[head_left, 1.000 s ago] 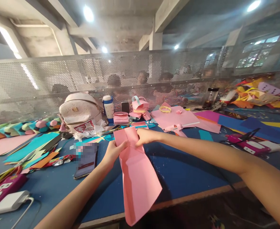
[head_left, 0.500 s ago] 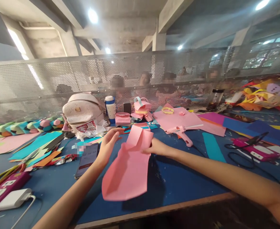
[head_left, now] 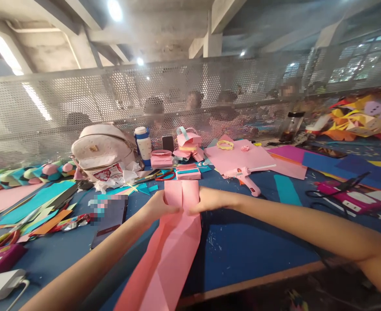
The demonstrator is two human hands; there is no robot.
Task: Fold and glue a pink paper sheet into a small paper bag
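Observation:
A long sheet of pink paper point(head_left: 174, 255) runs toward me, its far end folded over into two flaps that meet near the middle. My left hand point(head_left: 158, 204) grips the left side of the folded end, thumb on top. On the opposite side my right hand point(head_left: 208, 201) pinches the same end, its thumb also on top. The fingers beneath the paper are hidden. Just beyond the fold lies a small pink paper box point(head_left: 188, 173) with a blue strip across it. A pink glue gun point(head_left: 244, 177) rests to the right of my right hand.
A phone point(head_left: 110, 222) lies left of my left forearm. Behind stand a white backpack point(head_left: 104, 144), a bottle point(head_left: 143, 147) and a pink paper basket point(head_left: 188, 140). Pink sheets point(head_left: 238, 155) lie at the back. Purple power strips point(head_left: 349, 198) sit at both sides. A perforated metal screen point(head_left: 184, 77) borders the table.
My left hand has moved from open beside the paper to gripping its left side. The paper's near end has swung down toward me. The view has shifted slightly.

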